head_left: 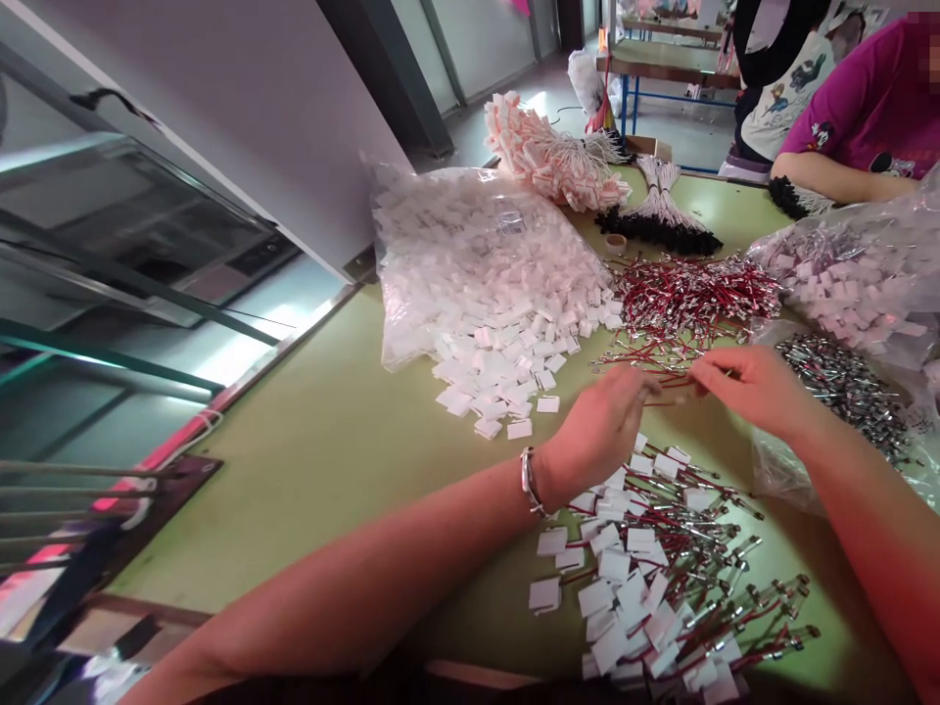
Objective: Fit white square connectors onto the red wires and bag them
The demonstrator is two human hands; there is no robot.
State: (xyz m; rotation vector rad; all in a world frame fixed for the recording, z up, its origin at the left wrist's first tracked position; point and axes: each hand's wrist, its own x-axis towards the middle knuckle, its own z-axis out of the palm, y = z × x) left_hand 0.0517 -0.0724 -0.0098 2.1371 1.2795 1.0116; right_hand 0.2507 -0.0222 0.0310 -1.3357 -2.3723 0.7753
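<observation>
The room holds a sloping-looking grey-white panel (220,88) at far left and a co-worker in a purple shirt (873,108) at far right. The working surface is a smooth pale-green counter (330,480); I expect small parts to slide on it readily. On its far part stands a large clear plastic bag (400,333), which I judge slack and slippery.

The heap of thin red wires with silver metal ends (690,299) lies right of the bag, beyond the hands; a few strays reach back between them. The left hand (598,421) has its fingers drawn together at these strays, and the right hand (756,387) has thumb and forefinger close together facing it. I cannot tell whether either pinches a wire.

I rate each wire as very light, flexible and prone to tangling. Take hold just behind the metal end, where the wire should flex least; avoid squeezing the metal, which could bend.

The flat white plastic housings (499,377), spilling from the bag toward the near side, look light, stiff and somewhat slick. Grip them by opposite edges.
</observation>
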